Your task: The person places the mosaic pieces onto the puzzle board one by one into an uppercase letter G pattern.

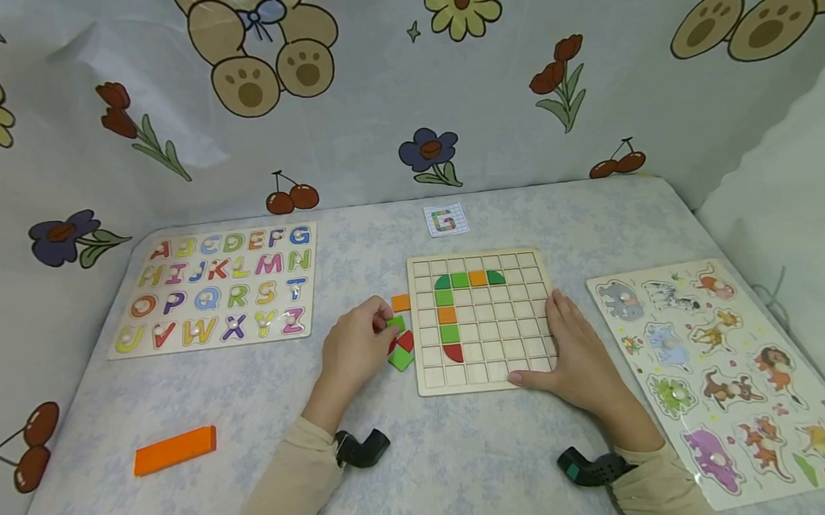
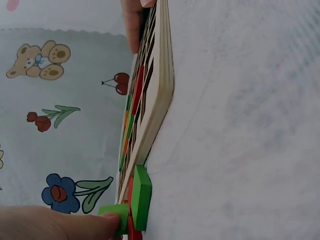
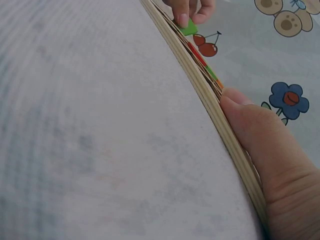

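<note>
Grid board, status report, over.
Left hand pinches green block. Right hand touches edges of grid board. Board partly filled. Loose blocks beside its left edge.

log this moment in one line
left hand: pinches green block | right hand: touches grid board | grid board: partly filled

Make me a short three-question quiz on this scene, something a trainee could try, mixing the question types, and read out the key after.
1. How many orange square pieces sit on the square, pale wooden grid board?
2. True or false: the right hand rests on the white board of coloured animal shapes.
3. What does the left hand pinch?
A) a long orange bar
B) a small green block
C) a small white printed card

Key:
1. Two.
2. False; it touches the grid board.
3. B.
</note>
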### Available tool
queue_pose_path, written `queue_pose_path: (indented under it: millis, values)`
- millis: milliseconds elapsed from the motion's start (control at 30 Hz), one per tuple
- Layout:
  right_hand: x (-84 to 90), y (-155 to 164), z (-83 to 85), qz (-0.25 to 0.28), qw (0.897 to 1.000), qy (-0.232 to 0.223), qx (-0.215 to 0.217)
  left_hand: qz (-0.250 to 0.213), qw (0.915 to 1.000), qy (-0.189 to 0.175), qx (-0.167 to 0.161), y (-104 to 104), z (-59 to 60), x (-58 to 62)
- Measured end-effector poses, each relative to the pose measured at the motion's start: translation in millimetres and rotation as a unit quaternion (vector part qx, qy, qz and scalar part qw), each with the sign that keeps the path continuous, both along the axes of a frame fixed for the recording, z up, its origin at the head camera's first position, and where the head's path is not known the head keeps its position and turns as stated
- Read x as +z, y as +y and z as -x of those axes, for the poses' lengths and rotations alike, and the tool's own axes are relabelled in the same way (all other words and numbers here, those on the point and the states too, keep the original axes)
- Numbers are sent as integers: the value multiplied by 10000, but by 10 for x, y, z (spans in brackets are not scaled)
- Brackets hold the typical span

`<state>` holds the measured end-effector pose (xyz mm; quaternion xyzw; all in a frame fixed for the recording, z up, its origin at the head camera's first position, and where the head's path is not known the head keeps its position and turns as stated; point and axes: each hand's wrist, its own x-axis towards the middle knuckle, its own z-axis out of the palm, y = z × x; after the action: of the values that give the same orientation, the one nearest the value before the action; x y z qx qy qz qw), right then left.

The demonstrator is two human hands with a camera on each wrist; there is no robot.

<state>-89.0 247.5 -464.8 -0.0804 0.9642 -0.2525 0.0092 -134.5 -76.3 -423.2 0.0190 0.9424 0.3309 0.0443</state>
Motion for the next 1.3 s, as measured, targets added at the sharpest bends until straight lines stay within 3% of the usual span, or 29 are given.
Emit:
queue_pose_path:
  millis: [133,267,400,733,967,1300]
  values:
    - [3,0,-2,3,10000,-22,5,-510,9987,-47,-5,13,-12,23]
    - [9,0,-2,6,10000,-41,5,-1112,9933,-228,-235,98,-45,64]
    - [8,4,0,3,10000,-68,1,-1175,9913,-236,-544,259,-114,95]
    - [1,-2,8,12,10000,-28,-6,-570,9908,175,-1214,649,-262,59]
    - [6,-2,6,48,10000,-61,-9,34,9876,586,-1453,724,-260,5]
    - [0,5,2,59,10000,-14,15,748,9817,730,-1589,755,-283,-1]
